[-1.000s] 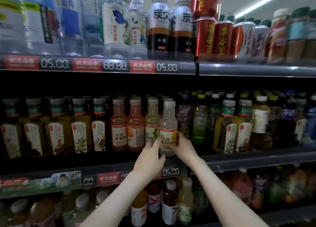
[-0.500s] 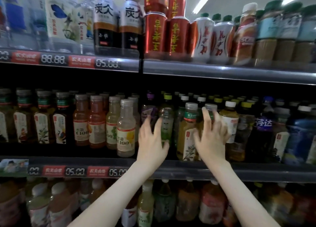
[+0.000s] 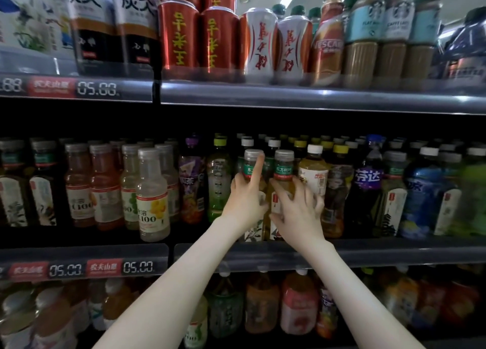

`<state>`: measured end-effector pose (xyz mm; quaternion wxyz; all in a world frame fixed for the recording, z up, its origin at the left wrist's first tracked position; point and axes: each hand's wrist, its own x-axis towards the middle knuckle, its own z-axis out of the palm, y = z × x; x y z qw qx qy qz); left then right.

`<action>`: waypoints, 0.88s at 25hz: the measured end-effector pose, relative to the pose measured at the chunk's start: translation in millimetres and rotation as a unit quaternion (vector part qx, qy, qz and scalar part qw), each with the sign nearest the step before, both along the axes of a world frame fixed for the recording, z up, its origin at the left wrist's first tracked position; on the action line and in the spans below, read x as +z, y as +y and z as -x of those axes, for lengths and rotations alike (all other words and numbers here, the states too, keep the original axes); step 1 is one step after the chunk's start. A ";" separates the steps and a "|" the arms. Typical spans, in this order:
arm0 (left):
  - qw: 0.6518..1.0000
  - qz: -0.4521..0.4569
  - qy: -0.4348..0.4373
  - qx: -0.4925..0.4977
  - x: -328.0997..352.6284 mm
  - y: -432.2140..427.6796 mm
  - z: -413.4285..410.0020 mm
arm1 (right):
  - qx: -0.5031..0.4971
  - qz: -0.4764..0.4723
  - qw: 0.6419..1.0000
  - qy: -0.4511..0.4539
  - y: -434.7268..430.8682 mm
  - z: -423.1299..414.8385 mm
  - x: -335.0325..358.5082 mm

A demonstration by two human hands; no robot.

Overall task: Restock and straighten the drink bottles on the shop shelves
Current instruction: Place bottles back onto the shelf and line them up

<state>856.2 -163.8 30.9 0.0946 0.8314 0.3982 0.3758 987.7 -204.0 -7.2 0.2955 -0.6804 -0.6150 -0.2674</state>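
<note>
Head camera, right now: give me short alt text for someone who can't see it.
Two bare hands reach to the middle shelf of a shop drinks display: the left hand grips a green-banded tea bottle, and the right hand rests on its twin beside it. Cans and bottles fill the shelves above and below.

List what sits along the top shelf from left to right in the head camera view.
Black-label bottles → red cans → white cans → Nescafe bottle → Starbucks bottles.
</note>
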 end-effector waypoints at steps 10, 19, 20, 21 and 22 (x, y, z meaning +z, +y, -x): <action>0.997 -0.007 -0.074 -0.012 -13.6 -10.1 30.1 | -0.013 0.018 0.999 0.028 4.3 12.0 20.1; 0.990 0.069 -0.123 0.020 -28.2 -3.8 38.2 | 0.121 0.055 0.984 0.118 -6.5 18.3 23.4; 0.989 0.059 -0.131 0.022 -27.2 -6.3 39.1 | 0.122 0.063 0.984 0.114 -8.2 16.9 25.6; 0.988 0.049 -0.144 0.017 -24.8 -9.3 40.6 | 0.120 0.075 0.984 0.105 -9.6 15.4 27.6; 0.985 0.040 -0.166 0.009 -20.8 -12.5 42.6 | 0.117 0.096 0.984 0.095 -10.0 14.5 29.4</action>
